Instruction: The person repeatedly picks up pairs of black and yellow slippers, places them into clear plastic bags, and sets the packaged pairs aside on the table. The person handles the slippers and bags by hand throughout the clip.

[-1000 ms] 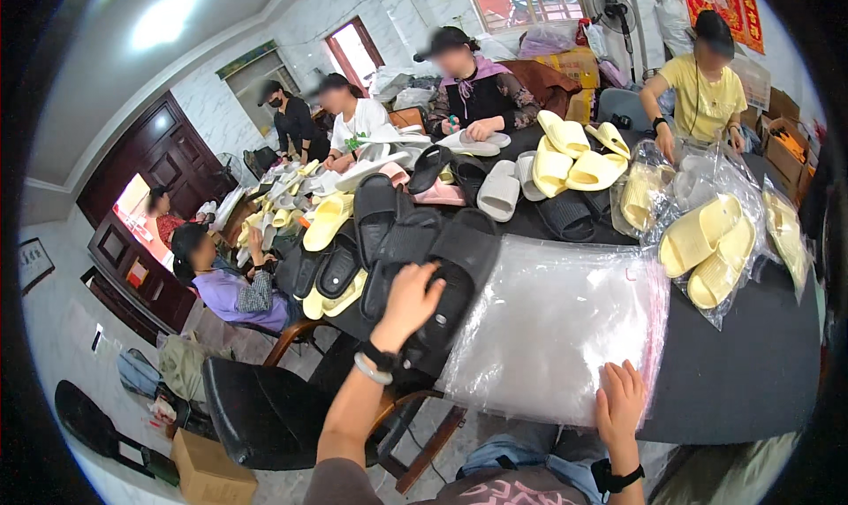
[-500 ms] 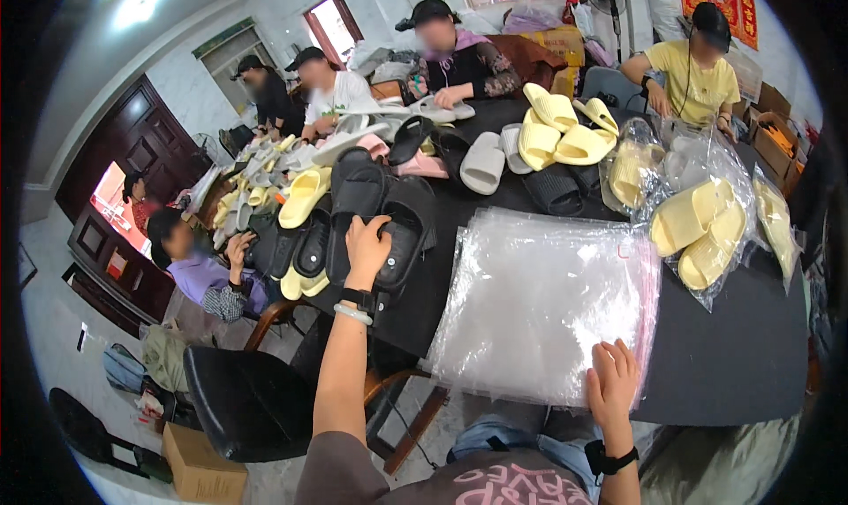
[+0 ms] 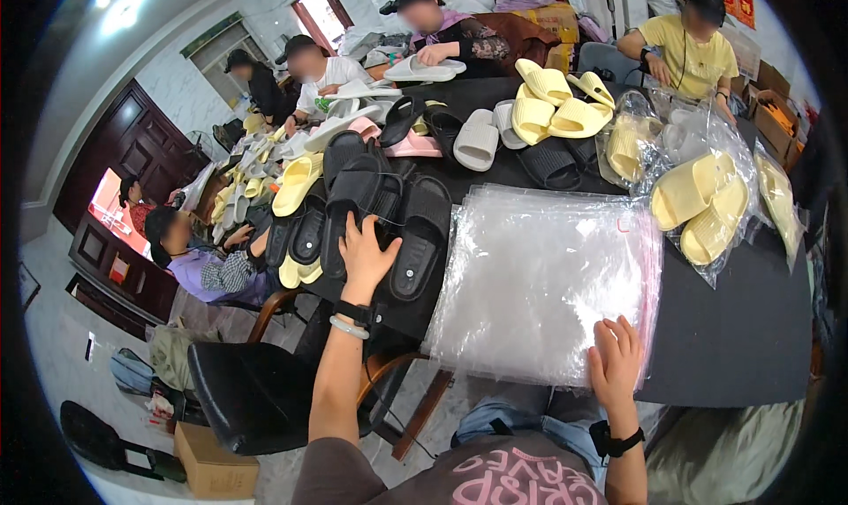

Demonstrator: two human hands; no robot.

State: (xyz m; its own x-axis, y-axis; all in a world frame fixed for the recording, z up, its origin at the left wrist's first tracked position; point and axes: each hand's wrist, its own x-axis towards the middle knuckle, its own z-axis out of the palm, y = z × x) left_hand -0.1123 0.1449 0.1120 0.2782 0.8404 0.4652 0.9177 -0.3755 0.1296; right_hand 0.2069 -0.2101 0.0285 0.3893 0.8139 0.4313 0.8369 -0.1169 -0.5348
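Observation:
My left hand (image 3: pixel 367 256) is open, its fingers spread over the near end of a black slipper (image 3: pixel 349 209) at the left of the table. To the right of that hand lies another black slipper (image 3: pixel 420 240), sole down, apart from the fingers. My right hand (image 3: pixel 616 364) rests flat and open on the lower right corner of a stack of clear plastic bags (image 3: pixel 539 284). More black slippers crowd behind my left hand, partly hidden by the front ones.
Yellow slippers (image 3: pixel 565 107) are piled at the back, beside a grey slipper (image 3: pixel 478 141). Bagged yellow slippers (image 3: pixel 702 205) lie at the right. Several people sit around the black table (image 3: pixel 733 346), handling slippers. A black chair (image 3: pixel 256 394) stands at the left.
The right black slipper has come away from the left one and lies flatter. My left hand's fingers have spread apart. The right hand stays on the bags.

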